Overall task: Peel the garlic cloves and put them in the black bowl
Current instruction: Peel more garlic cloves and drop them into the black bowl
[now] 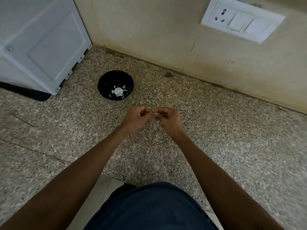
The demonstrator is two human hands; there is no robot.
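speckled counter (216,130); white appliance (38,42) back left. black bowl (115,85) beside it holds white garlic bits, beyond and left of hands. left hand (136,117) and right hand (167,118) meet fingertip to fingertip, pinching a tiny clove (153,113), mostly hidden.

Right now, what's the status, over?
Left hand and right hand pinching one garlic clove. Black bowl holds pale pieces. Nothing between.

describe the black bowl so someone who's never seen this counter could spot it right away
Start at the white appliance in the back left corner of the speckled counter. Just right of it sits the black bowl, the only dark round dish, holding white garlic pieces.
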